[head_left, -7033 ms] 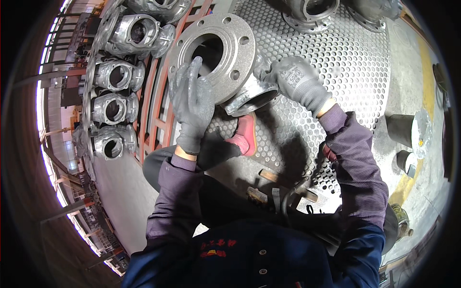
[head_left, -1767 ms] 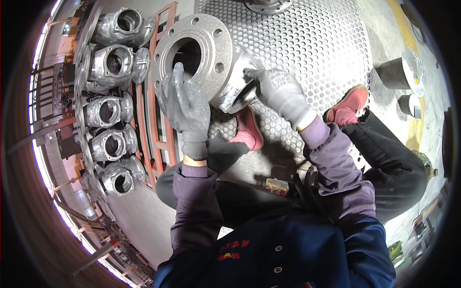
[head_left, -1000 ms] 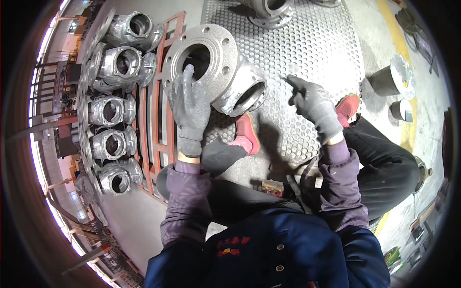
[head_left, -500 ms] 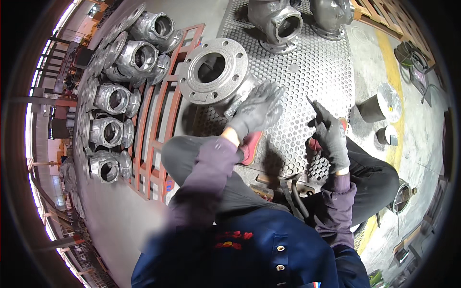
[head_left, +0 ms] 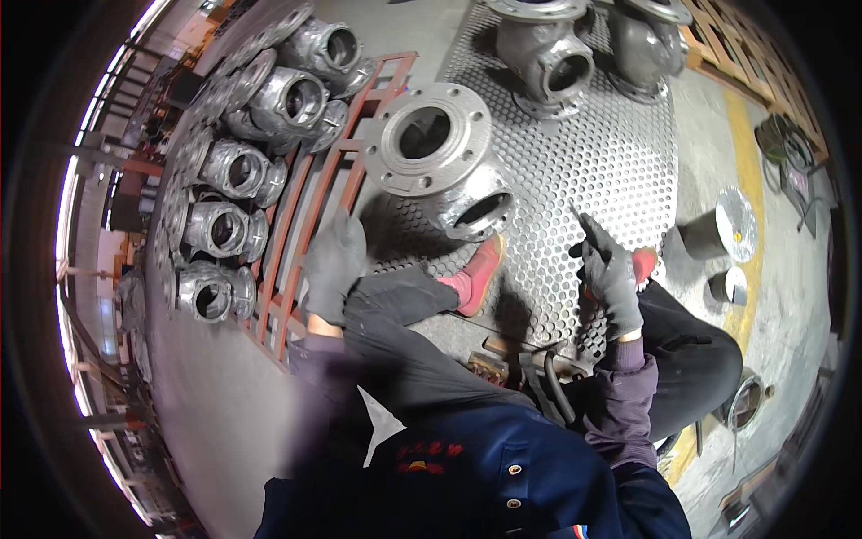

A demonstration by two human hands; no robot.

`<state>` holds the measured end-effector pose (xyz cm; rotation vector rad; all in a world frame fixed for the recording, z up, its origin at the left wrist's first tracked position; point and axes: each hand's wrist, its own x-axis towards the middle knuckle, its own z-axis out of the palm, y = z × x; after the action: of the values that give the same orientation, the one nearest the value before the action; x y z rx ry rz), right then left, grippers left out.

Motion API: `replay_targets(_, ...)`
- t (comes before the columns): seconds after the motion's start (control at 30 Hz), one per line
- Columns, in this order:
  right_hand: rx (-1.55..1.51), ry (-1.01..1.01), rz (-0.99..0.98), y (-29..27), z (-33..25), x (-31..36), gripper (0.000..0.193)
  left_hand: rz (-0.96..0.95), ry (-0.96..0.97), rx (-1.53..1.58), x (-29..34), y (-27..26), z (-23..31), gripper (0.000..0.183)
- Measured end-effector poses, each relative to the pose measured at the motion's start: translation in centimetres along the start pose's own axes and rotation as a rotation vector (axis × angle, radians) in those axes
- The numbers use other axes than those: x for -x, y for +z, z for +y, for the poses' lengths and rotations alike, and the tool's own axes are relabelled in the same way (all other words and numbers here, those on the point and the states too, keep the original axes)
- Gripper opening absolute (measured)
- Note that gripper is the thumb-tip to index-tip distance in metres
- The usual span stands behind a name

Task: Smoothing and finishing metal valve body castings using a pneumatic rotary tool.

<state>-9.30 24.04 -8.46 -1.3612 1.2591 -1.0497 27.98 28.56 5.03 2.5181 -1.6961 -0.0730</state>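
Note:
A large grey cast valve body point(head_left: 435, 144) with a round bolted flange stands on the perforated steel plate point(head_left: 593, 153), just beyond my knees. No hand touches it. My left hand point(head_left: 334, 265), in a grey glove, hangs loosely spread over my left knee beside the red metal frame point(head_left: 296, 216) and holds nothing. My right hand point(head_left: 609, 274), also gloved, hovers above the plate near my red shoe point(head_left: 643, 262), fingers half curled. A thin dark tip shows at its fingers; whether it is a tool or a finger is unclear.
Several similar valve bodies point(head_left: 224, 171) lie in a row at the left, behind the red frame. Two more point(head_left: 548, 54) stand at the plate's far end. Metal cans point(head_left: 718, 229) sit to the right. A small tool point(head_left: 489, 364) and a black hose point(head_left: 548, 395) lie by my legs.
Both hands have let go of the valve body, which now stands on the plate. My left hand drew back to my knee; my right hand swung out to the right.

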Motion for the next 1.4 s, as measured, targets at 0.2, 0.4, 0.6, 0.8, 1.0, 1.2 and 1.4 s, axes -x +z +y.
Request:
replay_targets(0.2, -0.096, 0.179, -0.037, 4.1, -6.1, -1.6, 0.037, 0.206, 0.193, 0.297, -7.1, -4.9, 0.6, 0.049)
replay_targets(0.4, -0.165, 0.034, -0.009, 10.4, -8.0, -8.3, 0.033, -0.149, 0.345, 0.373, -17.0, -0.2, 1.9, 0.073)
replay_targets(0.6, 0.241, -0.346, 0.149, 14.4, -6.5, -13.6, 0.03, -0.144, 0.429, 0.437, -21.5, 7.5, 2.7, 0.087)
replay_targets(0.8, -0.085, -0.03, -0.185, 11.6, -8.9, -11.9, 0.029, -0.116, 0.148, 0.487, -15.6, 4.2, 2.9, 0.081)
replay_targets(1.0, 0.197, -0.108, -0.584, 12.7, -12.8, -12.1, 0.022, 0.065, -0.252, 0.631, -5.1, 2.1, 0.2, 0.091)
replay_targets(1.2, 0.82, -0.587, -0.821, 20.8, -10.5, -17.9, 0.025, 0.611, -0.242, 1.008, 1.9, 5.9, -3.2, 0.084)
replay_targets(1.4, 0.4, -0.616, -0.769, 31.7, -13.4, -18.4, 0.035, 0.748, -0.517, 1.103, 3.6, 8.9, -4.7, 0.08)
